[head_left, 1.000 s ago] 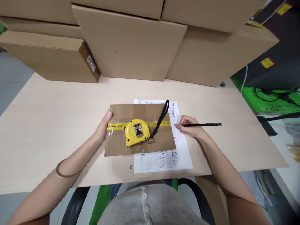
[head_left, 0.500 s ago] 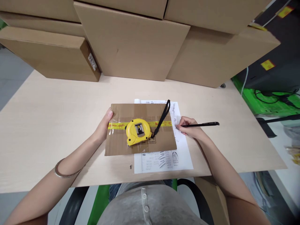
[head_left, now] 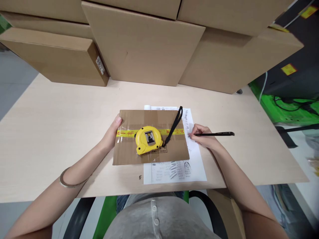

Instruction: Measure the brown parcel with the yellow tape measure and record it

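– Where to find the cardboard piece (head_left: 129, 151)?
– By the worktop's (head_left: 62, 119) near edge, partly over the paper (head_left: 198, 162), under the tape measure (head_left: 147, 139).
– And the fingers?
– Left hand (head_left: 111, 133): closed on the cardboard piece's left edge. Right hand (head_left: 205, 141): gripping the pen (head_left: 219, 134).
– Handling?
– Probably light, stiff, slick where taped; best taken by both side edges, kept level.

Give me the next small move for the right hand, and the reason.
Probably draw another short stroke with the black pen: the right hand holds its tip near the row of strokes on the paper, while the left hand grips the taped cardboard's edge.
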`<state>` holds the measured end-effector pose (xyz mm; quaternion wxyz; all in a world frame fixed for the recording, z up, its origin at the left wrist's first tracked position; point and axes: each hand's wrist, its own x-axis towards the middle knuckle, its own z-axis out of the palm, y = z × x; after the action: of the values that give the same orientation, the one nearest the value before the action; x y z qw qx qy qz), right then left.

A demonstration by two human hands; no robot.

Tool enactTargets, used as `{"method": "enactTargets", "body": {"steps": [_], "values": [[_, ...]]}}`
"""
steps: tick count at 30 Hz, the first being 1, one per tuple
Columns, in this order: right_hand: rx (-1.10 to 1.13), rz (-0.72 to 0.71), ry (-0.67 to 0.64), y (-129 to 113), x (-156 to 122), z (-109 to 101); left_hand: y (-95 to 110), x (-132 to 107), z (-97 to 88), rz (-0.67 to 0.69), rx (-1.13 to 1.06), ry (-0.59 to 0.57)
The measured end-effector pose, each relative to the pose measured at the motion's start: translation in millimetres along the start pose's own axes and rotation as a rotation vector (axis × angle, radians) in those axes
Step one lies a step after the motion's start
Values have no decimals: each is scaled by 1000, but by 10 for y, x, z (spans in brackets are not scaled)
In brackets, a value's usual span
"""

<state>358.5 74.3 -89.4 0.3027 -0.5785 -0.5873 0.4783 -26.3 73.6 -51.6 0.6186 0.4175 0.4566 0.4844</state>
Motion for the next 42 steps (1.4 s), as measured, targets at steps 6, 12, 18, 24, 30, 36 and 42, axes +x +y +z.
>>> {"method": "enactTargets", "body": {"steps": [6,12,18,24,30,36,42], "values": [[-9,2,0,-15,-5,8,-17,13,-6,10,-9,-3],[-47,-9,14,-35,-7,19,0,8,8,27,-1,-3],[-160,23,52,-69,4,16,1,8,8,32,2,12],[-468,130,109,-204,65,61,-67,59,-30,26,-12,8],[-746,168,178,-553,113,96,-187,80,-144,172,3,96],[-700,-452,257,-1288,30,252,-204,27,-208,507,229,23],[-699,-876,-250,-1522,95,801,-208,5,-184,453,185,-23]]}}
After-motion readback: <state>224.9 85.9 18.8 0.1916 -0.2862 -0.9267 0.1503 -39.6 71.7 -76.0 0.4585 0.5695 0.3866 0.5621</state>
